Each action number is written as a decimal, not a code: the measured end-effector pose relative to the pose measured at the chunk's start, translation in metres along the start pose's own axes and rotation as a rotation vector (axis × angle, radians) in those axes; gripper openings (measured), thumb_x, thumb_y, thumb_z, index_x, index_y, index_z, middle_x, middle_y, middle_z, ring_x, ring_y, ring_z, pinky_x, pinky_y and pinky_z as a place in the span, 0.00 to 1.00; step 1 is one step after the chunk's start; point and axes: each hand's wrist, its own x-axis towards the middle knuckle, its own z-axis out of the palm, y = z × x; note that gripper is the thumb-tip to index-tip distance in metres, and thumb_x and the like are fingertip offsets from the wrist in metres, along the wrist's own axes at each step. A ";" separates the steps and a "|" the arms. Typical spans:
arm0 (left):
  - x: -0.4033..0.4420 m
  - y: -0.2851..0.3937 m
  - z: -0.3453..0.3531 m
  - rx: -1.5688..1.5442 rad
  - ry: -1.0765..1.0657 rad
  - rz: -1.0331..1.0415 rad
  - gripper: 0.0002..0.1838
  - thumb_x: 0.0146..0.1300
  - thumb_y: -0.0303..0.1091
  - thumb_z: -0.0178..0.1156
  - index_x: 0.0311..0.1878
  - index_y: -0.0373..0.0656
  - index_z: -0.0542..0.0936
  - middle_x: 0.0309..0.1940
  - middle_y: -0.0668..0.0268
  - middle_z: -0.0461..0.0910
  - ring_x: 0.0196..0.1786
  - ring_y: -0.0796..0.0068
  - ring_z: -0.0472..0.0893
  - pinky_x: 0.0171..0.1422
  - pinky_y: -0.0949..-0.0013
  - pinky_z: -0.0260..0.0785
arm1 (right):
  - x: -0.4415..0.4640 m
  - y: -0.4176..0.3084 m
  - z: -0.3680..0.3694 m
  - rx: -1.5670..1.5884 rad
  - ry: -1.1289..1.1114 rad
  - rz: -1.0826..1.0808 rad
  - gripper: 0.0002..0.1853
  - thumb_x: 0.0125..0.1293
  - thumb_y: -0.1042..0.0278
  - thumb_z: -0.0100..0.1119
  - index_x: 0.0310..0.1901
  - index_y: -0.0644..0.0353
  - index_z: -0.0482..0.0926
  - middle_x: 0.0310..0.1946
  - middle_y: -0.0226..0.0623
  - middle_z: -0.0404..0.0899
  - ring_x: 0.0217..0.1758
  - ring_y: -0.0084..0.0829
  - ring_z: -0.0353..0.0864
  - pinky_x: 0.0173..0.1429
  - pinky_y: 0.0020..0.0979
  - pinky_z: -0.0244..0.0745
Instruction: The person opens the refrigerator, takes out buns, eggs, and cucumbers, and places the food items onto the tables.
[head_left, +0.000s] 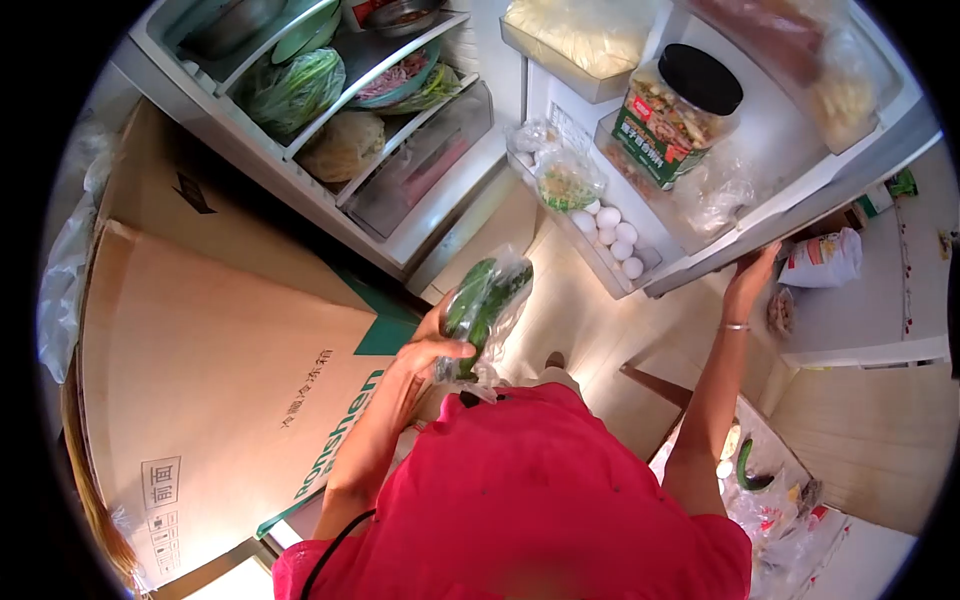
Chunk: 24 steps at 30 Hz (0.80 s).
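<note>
A clear plastic bag of green cucumbers (482,305) is in my left hand (436,345), held in front of my chest with the thumb over the bag. My right hand (750,278) reaches out to the lower edge of the open fridge door (700,262) and touches it; its fingertips are partly hidden behind the edge. On the door shelves sit white eggs (608,236), a bag with green and orange bits (568,186) and a large jar with a black lid (675,115). Bagged greens (292,92) lie inside the open fridge compartment at the upper left.
A big cardboard box (230,350) stands at the left, close to my left arm. Below the fridge shelves is a clear drawer (420,160). At the lower right, a table holds a loose cucumber (746,468) and plastic bags (775,530). A white bag (822,258) is beyond the door.
</note>
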 end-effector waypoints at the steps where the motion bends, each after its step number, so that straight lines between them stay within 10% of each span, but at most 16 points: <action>1: -0.005 0.015 0.010 0.046 -0.009 -0.009 0.55 0.32 0.34 0.69 0.71 0.36 0.60 0.61 0.61 0.69 0.63 0.66 0.67 0.69 0.70 0.53 | -0.022 -0.009 0.010 0.033 0.004 -0.072 0.31 0.75 0.46 0.41 0.66 0.66 0.64 0.58 0.40 0.73 0.62 0.31 0.70 0.66 0.31 0.64; 10: -0.045 0.038 -0.005 0.396 -0.442 0.041 0.63 0.27 0.35 0.78 0.72 0.36 0.57 0.64 0.59 0.66 0.67 0.67 0.64 0.71 0.68 0.53 | -0.144 -0.009 0.026 -0.707 -0.268 -0.273 0.19 0.71 0.62 0.44 0.54 0.68 0.74 0.47 0.43 0.78 0.53 0.33 0.76 0.59 0.32 0.69; 15: -0.058 0.050 0.007 0.413 -0.638 0.157 0.64 0.27 0.36 0.81 0.72 0.33 0.55 0.66 0.56 0.63 0.70 0.66 0.63 0.72 0.66 0.53 | -0.190 -0.056 0.067 -0.399 -0.690 -0.186 0.20 0.60 0.79 0.54 0.56 0.63 0.76 0.46 0.41 0.77 0.51 0.32 0.78 0.57 0.31 0.72; 24: -0.049 0.036 0.041 -0.006 -0.425 -0.028 0.65 0.15 0.23 0.74 0.69 0.27 0.58 0.62 0.53 0.70 0.65 0.64 0.70 0.72 0.67 0.54 | -0.239 -0.015 0.012 -0.417 -0.477 -0.004 0.13 0.66 0.73 0.59 0.52 0.62 0.78 0.43 0.38 0.80 0.43 0.27 0.82 0.44 0.27 0.80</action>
